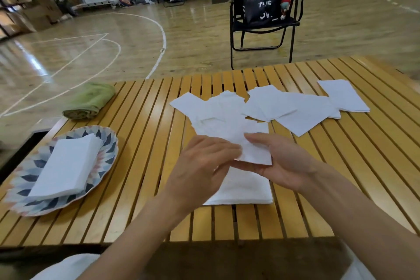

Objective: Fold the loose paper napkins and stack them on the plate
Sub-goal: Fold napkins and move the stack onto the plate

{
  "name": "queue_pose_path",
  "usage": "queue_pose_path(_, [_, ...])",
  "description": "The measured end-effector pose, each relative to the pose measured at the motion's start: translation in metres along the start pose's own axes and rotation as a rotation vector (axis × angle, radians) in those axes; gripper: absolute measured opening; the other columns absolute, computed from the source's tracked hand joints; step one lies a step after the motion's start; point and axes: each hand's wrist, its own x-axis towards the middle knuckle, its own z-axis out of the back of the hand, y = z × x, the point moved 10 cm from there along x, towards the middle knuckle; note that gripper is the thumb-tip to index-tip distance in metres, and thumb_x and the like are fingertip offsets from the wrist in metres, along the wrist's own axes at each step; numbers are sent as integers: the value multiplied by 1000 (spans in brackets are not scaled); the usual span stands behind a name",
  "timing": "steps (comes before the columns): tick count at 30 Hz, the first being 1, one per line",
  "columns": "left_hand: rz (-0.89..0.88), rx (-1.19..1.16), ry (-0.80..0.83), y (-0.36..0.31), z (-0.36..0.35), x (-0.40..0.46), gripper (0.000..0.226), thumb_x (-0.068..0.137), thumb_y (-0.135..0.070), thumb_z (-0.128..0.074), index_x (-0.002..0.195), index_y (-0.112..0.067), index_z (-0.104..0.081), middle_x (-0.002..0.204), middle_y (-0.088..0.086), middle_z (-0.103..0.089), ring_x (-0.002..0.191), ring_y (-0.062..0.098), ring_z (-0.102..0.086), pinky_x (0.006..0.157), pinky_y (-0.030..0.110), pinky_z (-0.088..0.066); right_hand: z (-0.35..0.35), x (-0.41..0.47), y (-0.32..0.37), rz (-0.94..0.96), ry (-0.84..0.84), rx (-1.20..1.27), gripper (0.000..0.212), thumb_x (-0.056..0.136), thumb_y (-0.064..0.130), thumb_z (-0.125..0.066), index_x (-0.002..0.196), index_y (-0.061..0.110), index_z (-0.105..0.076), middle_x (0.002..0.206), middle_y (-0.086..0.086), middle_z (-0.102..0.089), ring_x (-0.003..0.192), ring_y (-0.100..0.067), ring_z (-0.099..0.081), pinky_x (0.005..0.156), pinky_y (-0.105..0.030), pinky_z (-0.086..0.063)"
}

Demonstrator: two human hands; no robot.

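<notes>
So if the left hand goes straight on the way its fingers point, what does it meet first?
Probably the right hand: the left hand points right across the napkin both hold, though depth is unclear.

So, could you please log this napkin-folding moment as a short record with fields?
left hand: left hand pinches the held napkin
right hand: right hand grips the same napkin from its right side
plate: patterned plate at the table's left, bearing a folded stack
loose napkins: scattered pile across the far middle and right of the slatted table
under hands: flat napkin stack
other: rolled green towel beyond the plate
</notes>
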Motion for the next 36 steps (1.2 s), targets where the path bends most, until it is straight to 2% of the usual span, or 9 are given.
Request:
queue_pose_path(7, [609, -374, -197, 57, 17, -38, 34, 94, -41, -60, 126, -30, -60, 119, -23, -62, 115, -9, -54, 94, 14, -47, 6, -3, 1, -11, -50, -15, 27, 102, 12, -51, 126, 10, -62, 119, -12, -73, 108, -29, -71, 89, -48, -59])
queue_pose_path(10, [1016, -811, -94, 82, -12, -62, 60, 85, -61, -57, 136, -29, -55, 125, -15, -65, 118, 2, -58, 98, 25, -47, -3, -8, 1, -34, -6, -18, 27, 99, 12, -53, 123, 8, -64, 117, -13, -74, 107, -29, -72, 90, -48, -58])
queue_pose_path(14, [1188, -1408, -39, 71, -33, -71, 41, 90, -44, -60, 123, -20, -66, 114, 4, -73, 103, 19, -70, 90, 37, -53, -8, -9, -2, -67, 26, -36, 31, 97, 12, -54, 127, 8, -62, 121, -14, -72, 109, -30, -71, 89, -47, -59])
queue_pose_path(17, [1192, -1323, -95, 78, -29, -73, 29, 86, -24, -69, 114, -17, -68, 106, 3, -75, 95, 17, -73, 82, 33, -58, 1, -6, -5, -79, -4, -165, 30, 99, 12, -55, 128, 11, -62, 120, -8, -73, 110, -26, -71, 92, -47, -58])
queue_pose_path(20, [1089, -1048, -84, 84, -21, -73, 17, 92, -22, -67, 108, -26, -69, 102, -8, -76, 96, 9, -72, 84, 30, -57, 27, -3, -5, -74, -154, -638, 17, 100, 20, -59, 113, 17, -70, 107, 3, -77, 99, -17, -74, 93, -43, -58])
queue_pose_path(24, [991, -756, 55, 86, -21, -77, 12, 97, -26, -63, 97, -37, -68, 95, -18, -75, 90, -1, -70, 82, 28, -59, 45, -7, 0, -82, -269, -1063, 15, 98, 30, -64, 99, 19, -74, 87, 3, -75, 59, -2, -67, 54, -21, -49])
queue_pose_path(27, [945, -626, 181, 84, -28, -78, 14, 99, -27, -59, 94, -37, -68, 90, -18, -74, 86, -3, -68, 77, 24, -59, 49, -7, -2, -116, -276, -1152, 15, 98, 30, -64, 100, 18, -72, 83, 5, -72, 49, 2, -63, 45, -10, -42])
queue_pose_path(30, [922, -509, 214, 86, -29, -79, 13, 98, -29, -61, 90, -37, -68, 89, -18, -72, 85, -2, -67, 72, 20, -58, 51, -4, -3, -122, -273, -1235, 14, 98, 31, -64, 97, 19, -72, 80, 2, -74, 51, -6, -65, 54, -16, -50])
queue_pose_path(36, [949, -456, 253, 90, -36, -84, 20, 94, -34, -65, 90, -16, -72, 87, 1, -74, 81, 16, -71, 75, 43, -61, 63, 2, -4, -151, -296, -1351, 22, 95, 38, -66, 92, 18, -74, 84, -11, -77, 57, -14, -63, 66, -31, -52])
